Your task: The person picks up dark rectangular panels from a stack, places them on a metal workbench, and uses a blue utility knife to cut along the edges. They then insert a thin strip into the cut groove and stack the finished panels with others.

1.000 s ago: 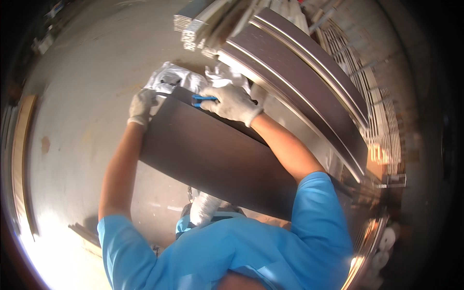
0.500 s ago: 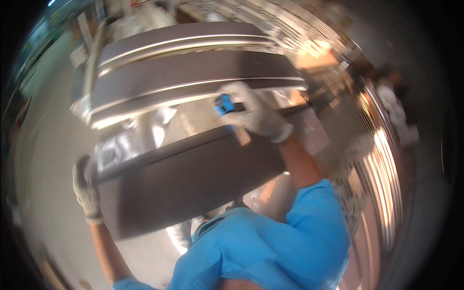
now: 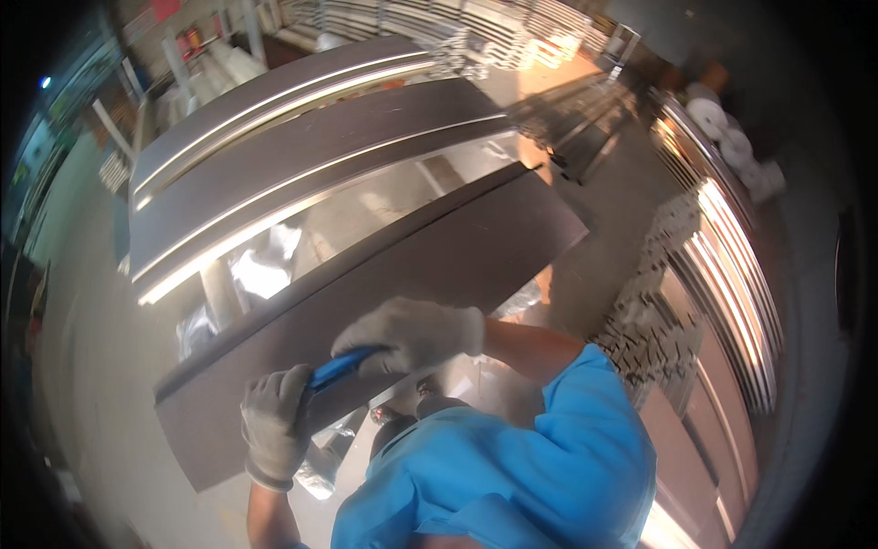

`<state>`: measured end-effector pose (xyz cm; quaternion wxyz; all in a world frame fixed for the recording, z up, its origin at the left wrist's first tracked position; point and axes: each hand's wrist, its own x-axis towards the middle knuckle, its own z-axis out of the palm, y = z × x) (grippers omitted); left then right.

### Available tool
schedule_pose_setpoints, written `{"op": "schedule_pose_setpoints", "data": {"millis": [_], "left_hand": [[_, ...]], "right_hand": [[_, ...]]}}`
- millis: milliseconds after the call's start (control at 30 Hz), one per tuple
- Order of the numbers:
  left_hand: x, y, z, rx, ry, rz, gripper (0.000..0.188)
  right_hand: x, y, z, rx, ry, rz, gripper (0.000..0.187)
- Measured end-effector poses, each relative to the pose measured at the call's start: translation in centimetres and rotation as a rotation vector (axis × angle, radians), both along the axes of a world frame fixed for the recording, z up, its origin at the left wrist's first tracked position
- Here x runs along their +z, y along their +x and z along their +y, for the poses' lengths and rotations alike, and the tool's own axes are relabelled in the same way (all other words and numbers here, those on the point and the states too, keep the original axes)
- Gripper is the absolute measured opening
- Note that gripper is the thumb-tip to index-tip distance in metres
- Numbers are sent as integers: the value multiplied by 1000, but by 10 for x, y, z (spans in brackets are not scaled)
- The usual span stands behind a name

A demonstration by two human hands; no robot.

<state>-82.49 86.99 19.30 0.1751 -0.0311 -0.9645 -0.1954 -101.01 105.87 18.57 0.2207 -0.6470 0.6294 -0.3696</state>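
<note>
A long dark brown panel (image 3: 439,247) lies slanted in front of me, its far right end higher in the view. Over its near left part my right hand (image 3: 412,334), in a pale work glove, is closed on a blue hand tool (image 3: 340,368). Its exact kind is hidden by the fingers. My left hand (image 3: 277,416), gloved as well, has its fingers curled at the tool's left end, close to the panel's near edge. The two hands are near each other with the blue tool between them.
Beyond lie two more dark panels (image 3: 320,151) with bright metal strips along their edges. Clear plastic wrap (image 3: 265,261) shows behind my panel. Stacked metal profiles (image 3: 672,302) stand at the right, white rolls (image 3: 722,128) behind them. Long bars are piled at the back.
My right hand has brought the blue tool from the panel's far side down to its near left part. My left hand has left the panel's left end and moved right, to the tool.
</note>
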Motion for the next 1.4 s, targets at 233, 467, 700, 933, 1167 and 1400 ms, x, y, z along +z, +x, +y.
{"op": "schedule_pose_setpoints", "data": {"millis": [233, 467, 700, 933, 1167, 1400], "left_hand": [[0, 9, 15, -53, -248, -146, 37], [-12, 109, -148, 360, 627, 492, 31], [-136, 195, -325, 480, 924, -64, 54], [-217, 197, -345, 91, 1124, -221, 48], [-222, 254, -361, 21, 1223, -165, 48], [-207, 259, -359, 29, 1269, -197, 39]], "right_hand": [[-30, 41, 15, 15, 197, -248, 59], [-32, 72, 12, -308, 92, -742, 61], [-47, 204, -87, -408, -212, -817, 54], [-72, 359, -182, -303, 13, -788, 46], [-189, 409, -257, -727, 108, -274, 26], [-228, 374, -323, -888, -191, -37, 29]]}}
